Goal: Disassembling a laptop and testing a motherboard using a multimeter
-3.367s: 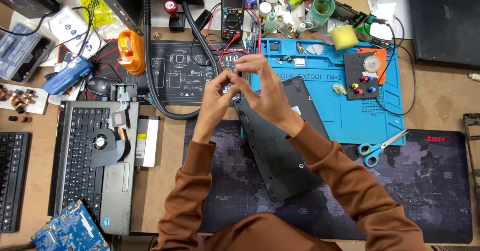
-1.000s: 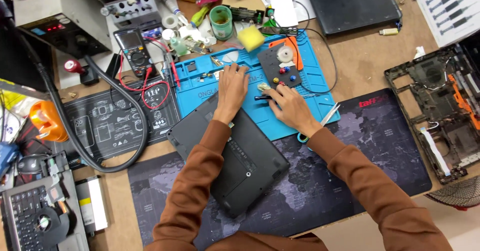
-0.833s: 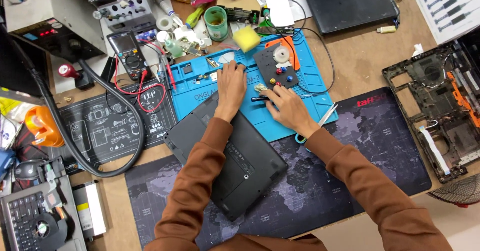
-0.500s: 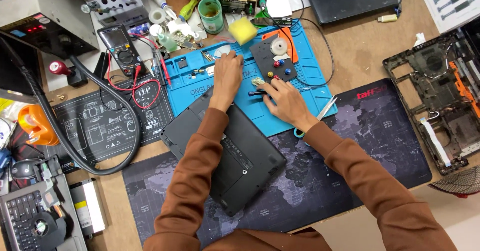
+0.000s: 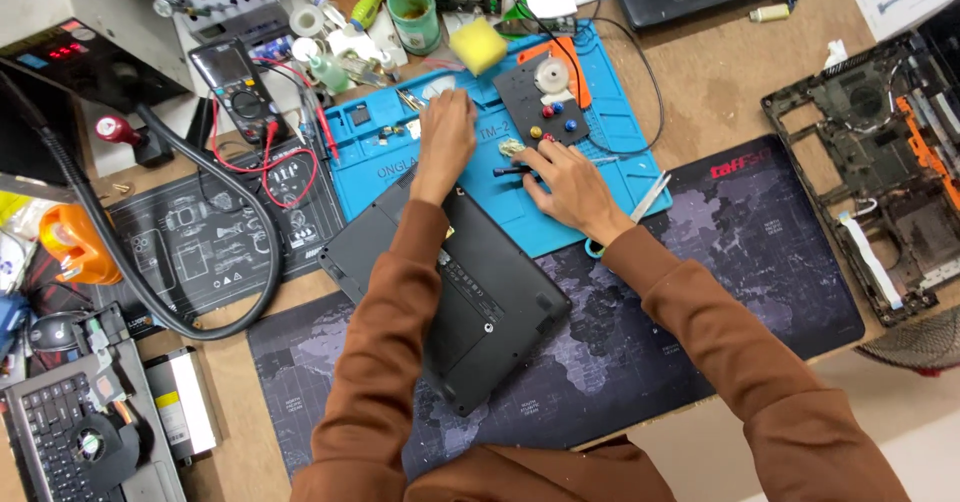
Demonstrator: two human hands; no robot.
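My left hand [image 5: 446, 140] reaches onto the blue silicone mat [image 5: 600, 122], fingers curled over small parts near its upper left; what it grips I cannot tell. My right hand [image 5: 565, 182] rests on the mat, its fingers closed on a dark screwdriver [image 5: 512, 172] lying sideways. A black laptop base [image 5: 450, 292] lies bottom-up under my left forearm, partly on the mat and partly on the dark map-print desk mat [image 5: 760, 262]. A black parts pad [image 5: 540, 102] with coloured knobs sits just beyond my right hand.
A multimeter [image 5: 235, 87] with red leads and a black hose [image 5: 200, 212] lie at the left. A green cup [image 5: 412, 12] and yellow sponge [image 5: 478, 46] stand behind the blue mat. An opened laptop chassis [image 5: 880, 162] lies at right; a keyboard [image 5: 70, 432] sits at lower left.
The view has shifted so the bench sits lower and further right. My hands came apart from above the laptop and went onto the blue mat; the right hand closed on the screwdriver.
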